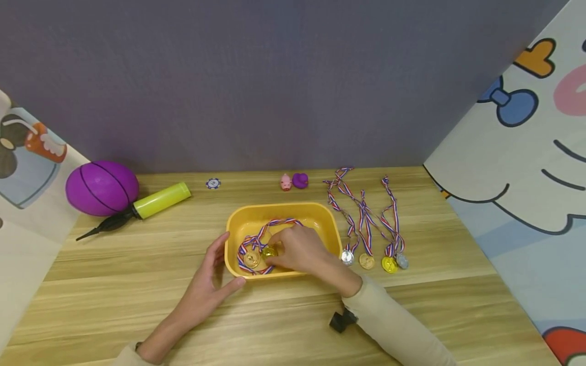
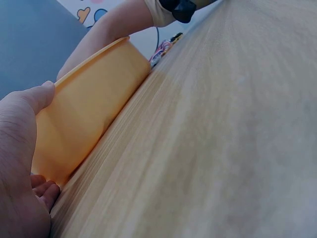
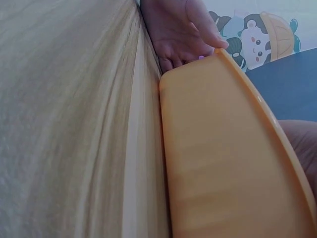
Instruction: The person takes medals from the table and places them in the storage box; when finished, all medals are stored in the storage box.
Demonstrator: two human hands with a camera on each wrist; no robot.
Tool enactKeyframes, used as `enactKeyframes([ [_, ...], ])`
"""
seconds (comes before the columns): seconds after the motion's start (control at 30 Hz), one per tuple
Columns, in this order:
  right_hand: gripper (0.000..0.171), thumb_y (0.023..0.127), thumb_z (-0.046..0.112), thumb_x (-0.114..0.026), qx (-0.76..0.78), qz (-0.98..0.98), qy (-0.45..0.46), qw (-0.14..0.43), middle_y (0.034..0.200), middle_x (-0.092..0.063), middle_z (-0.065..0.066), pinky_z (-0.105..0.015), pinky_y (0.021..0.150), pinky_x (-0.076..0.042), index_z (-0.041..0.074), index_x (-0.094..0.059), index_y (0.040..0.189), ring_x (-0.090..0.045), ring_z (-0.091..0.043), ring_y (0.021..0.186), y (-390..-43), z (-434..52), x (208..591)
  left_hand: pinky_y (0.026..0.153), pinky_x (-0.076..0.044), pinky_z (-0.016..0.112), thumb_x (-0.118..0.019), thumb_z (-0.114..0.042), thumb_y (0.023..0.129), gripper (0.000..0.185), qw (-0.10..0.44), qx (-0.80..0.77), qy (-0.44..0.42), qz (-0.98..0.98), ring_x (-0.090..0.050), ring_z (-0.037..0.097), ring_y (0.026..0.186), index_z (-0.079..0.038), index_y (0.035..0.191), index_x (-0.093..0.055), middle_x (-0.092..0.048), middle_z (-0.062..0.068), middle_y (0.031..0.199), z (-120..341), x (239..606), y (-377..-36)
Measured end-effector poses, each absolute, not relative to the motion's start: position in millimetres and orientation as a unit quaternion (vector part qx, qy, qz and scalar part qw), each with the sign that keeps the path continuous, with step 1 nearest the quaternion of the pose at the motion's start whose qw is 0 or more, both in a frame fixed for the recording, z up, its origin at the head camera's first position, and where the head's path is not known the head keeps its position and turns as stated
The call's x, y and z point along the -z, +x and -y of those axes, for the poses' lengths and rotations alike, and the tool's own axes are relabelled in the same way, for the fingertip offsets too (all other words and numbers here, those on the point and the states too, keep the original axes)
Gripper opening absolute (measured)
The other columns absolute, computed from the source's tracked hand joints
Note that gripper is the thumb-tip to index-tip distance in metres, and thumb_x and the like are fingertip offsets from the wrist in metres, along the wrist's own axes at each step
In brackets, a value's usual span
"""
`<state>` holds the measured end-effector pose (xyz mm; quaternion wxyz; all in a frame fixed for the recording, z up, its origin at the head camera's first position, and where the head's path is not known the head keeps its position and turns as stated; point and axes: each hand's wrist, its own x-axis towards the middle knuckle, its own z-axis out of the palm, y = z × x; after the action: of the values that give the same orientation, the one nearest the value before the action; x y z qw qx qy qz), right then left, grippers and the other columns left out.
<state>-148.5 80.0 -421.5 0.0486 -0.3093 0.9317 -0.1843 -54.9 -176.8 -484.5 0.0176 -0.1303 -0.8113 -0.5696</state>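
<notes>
A yellow plastic tub (image 1: 283, 205) stands on the wooden table. My left hand (image 1: 208, 282) holds its left end, thumb at the near corner of the rim and fingers along the outer wall; in the left wrist view the fingertips (image 2: 47, 191) curl low beside the wall. Inside the tub, my right hand (image 1: 297, 247) pinches a shiny gold medal (image 1: 269, 252) between thumb and fingers. Another gold medal (image 1: 251, 258) lies next to it on the tub floor, with a red, white and blue ribbon (image 1: 263, 231) looped around. The tub wall hides the right fingertips in the right wrist view.
Right of the tub lie several ribboned medals: silver (image 1: 347, 257), bronze-gold (image 1: 367, 261), bright gold (image 1: 389, 264) and grey (image 1: 402, 261). Behind are a pink pig (image 1: 286, 182), a purple duck (image 1: 300, 180) and a poker chip (image 1: 213, 183). A yellow pump (image 1: 162, 201) and purple ball (image 1: 101, 188) sit left.
</notes>
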Motion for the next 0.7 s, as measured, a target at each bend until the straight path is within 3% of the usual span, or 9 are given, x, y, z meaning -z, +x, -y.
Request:
enactKeyframes([
  [0.1,0.031,0.084,0.045,-0.098,0.181,-0.934,-0.306,0.046,0.066,-0.056,0.018,-0.030,0.060,-0.048,0.025,-0.089,0.106,-0.056,-0.010,0.071,-149,-80,421,0.121,-0.027,0.008,-0.087,-0.015,0.097,0.103,0.018,0.570,-0.130,0.811,-0.046,0.043,0.152,-0.027,0.177,-0.022,-0.044,0.019,0.169,177,484,-55],
  [0.4,0.033,0.082,0.045,-0.099,0.187,-0.937,-0.294,0.041,0.087,-0.079,0.014,-0.033,0.065,-0.054,0.026,-0.089,0.106,-0.061,-0.009,0.075,-149,-82,416,0.121,-0.028,0.008,-0.087,-0.016,0.097,0.102,0.019,0.568,-0.126,0.813,-0.047,0.041,0.150,-0.027,0.176,-0.023,-0.046,0.018,0.168,176,484,-54],
  [0.6,0.030,0.085,0.039,-0.097,0.204,-0.933,-0.295,0.029,0.061,-0.059,0.013,-0.029,0.056,-0.042,0.023,-0.089,0.110,-0.052,-0.006,0.060,-149,-88,410,0.121,-0.027,0.008,-0.087,-0.016,0.097,0.103,0.018,0.570,-0.127,0.812,-0.046,0.043,0.151,-0.026,0.177,-0.023,-0.045,0.019,0.169,176,483,-54],
  [0.7,0.030,0.087,0.035,-0.095,0.228,-0.926,-0.300,0.021,0.056,-0.049,0.016,-0.026,0.054,-0.037,0.019,-0.089,0.112,-0.044,-0.003,0.054,-148,-92,409,0.121,-0.027,0.008,-0.087,-0.015,0.097,0.103,0.020,0.569,-0.128,0.812,-0.046,0.043,0.151,-0.025,0.177,-0.023,-0.044,0.020,0.169,176,483,-54],
])
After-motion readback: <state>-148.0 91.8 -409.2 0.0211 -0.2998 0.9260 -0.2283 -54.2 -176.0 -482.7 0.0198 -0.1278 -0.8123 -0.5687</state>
